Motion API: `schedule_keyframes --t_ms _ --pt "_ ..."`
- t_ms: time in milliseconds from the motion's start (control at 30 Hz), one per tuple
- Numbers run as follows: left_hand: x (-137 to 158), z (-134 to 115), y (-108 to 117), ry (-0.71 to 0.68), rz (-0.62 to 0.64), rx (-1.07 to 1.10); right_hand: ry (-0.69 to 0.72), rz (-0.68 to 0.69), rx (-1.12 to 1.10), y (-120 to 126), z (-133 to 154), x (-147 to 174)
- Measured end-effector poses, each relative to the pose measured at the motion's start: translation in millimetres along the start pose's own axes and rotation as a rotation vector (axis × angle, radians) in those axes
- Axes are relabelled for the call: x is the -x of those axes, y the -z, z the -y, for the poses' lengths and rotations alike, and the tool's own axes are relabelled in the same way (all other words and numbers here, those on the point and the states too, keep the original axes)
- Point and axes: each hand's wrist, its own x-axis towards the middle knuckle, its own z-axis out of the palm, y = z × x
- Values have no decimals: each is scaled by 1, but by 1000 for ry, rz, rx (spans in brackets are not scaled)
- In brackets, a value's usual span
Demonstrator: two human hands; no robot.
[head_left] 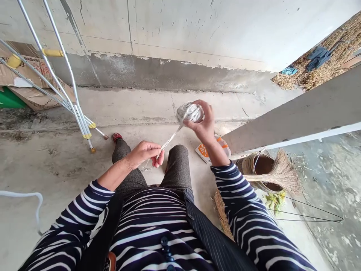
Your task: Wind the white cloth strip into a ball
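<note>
In my right hand (203, 121) is a ball of white string (189, 113), gripped from its right side with the fingers over the top and the thumb below. A taut strand (172, 137) runs from the ball down and left to my left hand (148, 153). The left thumb and fingers pinch that strand in front of my lap. The right hand is higher and farther from my body than the left. Past the left fingers the string's end is hard to make out.
Metal crutches (81, 124) lean at the left beside cardboard boxes (47, 81). To the right stand a pillar (296, 109), a bucket (248, 167) and a straw broom (284, 173). An orange and white packet (203, 151) lies on the floor. A wall (169, 37) rises ahead.
</note>
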Motion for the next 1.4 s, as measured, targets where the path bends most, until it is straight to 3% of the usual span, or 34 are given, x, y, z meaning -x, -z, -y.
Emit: schedule_keyframes --t_ms 100,200,300,433,600,767,933,1033,1100,1233,1400 --pt "-6 -3 6 -23 -23 53 0 86 196 -25 -7 22" --pt "-13 -5 18 -46 -86 52 -69 286 169 -43 -12 41" --pt "-20 -4 28 -61 -144 53 -192 480 -108 -53 -17 54" --pt "-26 3 33 -26 -213 91 -491 654 -595 -60 -18 67" --pt "-28 16 30 13 -234 122 -655 639 -799 -60 -10 81" --pt "-28 19 29 59 -198 69 -735 508 -752 -69 -8 97" --pt "-31 19 36 143 -194 -295 -822 438 -825 -73 -10 115" --pt "-34 22 40 108 -198 -589 -843 441 -874 -70 -10 125" --pt "-36 27 42 80 -182 -674 -850 429 -896 -68 -11 131" --pt "-41 46 46 91 -151 -608 -890 394 -988 -63 -16 140" --pt "-43 86 44 168 -197 -332 -950 342 -1094 -62 -20 145"
